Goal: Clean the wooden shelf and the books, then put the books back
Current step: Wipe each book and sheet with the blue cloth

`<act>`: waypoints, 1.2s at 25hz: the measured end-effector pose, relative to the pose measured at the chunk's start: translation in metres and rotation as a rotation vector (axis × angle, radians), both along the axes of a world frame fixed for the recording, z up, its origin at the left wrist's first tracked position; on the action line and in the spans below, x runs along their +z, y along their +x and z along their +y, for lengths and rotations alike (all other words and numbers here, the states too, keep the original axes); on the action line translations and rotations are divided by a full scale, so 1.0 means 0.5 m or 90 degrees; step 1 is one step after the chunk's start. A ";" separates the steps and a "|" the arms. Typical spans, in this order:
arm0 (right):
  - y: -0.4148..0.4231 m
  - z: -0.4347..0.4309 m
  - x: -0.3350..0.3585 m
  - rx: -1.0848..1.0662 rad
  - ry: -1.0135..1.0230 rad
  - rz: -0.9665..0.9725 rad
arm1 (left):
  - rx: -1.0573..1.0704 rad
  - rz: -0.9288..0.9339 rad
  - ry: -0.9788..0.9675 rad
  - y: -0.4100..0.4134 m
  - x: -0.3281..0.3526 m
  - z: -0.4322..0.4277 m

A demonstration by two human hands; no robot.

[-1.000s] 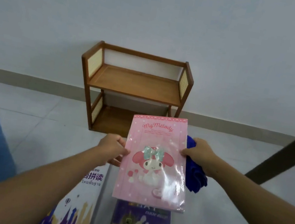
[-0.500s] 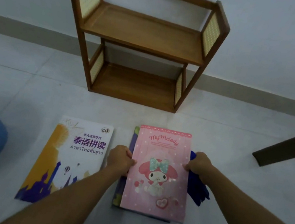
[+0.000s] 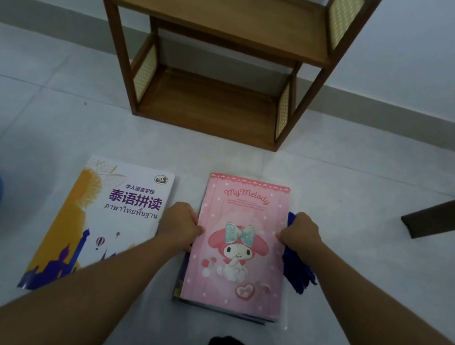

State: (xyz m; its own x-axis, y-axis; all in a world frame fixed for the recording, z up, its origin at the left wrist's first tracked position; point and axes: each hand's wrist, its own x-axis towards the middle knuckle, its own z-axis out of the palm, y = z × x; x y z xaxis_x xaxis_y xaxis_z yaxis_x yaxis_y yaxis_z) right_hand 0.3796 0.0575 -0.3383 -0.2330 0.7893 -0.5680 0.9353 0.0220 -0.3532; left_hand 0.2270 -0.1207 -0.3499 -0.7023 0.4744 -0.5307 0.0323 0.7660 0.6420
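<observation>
Step, as judged: book cleaning. Pink book (image 3: 239, 246) lies on a darker book (image 3: 179, 281), on the floor in front of the shelf (image 3: 226, 12). Left hand (image 3: 179, 226): fingers curled on its left edge. Right hand (image 3: 302, 233): at its right edge, clutching the cloth (image 3: 297, 277). White book (image 3: 109, 222): front-left of shelf. Next move calls for release, then wiping or shelving.

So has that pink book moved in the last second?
Yes. The pink book came down: it was held up across the lower tier of the wooden shelf; now it lies on the dark book.
</observation>
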 end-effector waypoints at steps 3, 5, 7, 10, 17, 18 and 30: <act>-0.005 -0.002 -0.002 0.019 0.017 -0.024 | -0.010 0.022 -0.004 -0.001 -0.010 0.000; -0.002 0.003 0.002 0.020 0.014 -0.038 | -0.036 0.055 -0.014 -0.001 -0.020 0.003; 0.006 0.012 0.014 0.014 0.016 -0.064 | -0.058 0.072 -0.025 -0.001 -0.026 0.007; 0.023 0.033 0.039 -0.033 0.027 -0.094 | -0.070 0.091 -0.029 0.001 -0.034 0.008; -0.015 0.001 0.117 -0.007 0.276 0.029 | -0.097 0.152 -0.043 -0.012 0.000 -0.004; -0.034 -0.005 0.122 -0.006 0.272 0.095 | -0.113 0.158 -0.037 -0.025 0.015 -0.006; -0.302 -0.253 0.134 0.120 -0.128 0.376 | -0.210 0.148 0.003 -0.254 0.245 -0.203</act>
State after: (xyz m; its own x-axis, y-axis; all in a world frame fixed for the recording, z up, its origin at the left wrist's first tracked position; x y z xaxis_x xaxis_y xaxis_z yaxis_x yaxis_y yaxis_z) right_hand 0.2286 -0.0689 -0.2712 -0.6752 0.5958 -0.4349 0.5694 0.0462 -0.8208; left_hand 0.1000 -0.2220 -0.2274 -0.6130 0.6967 -0.3727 0.4205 0.6870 0.5926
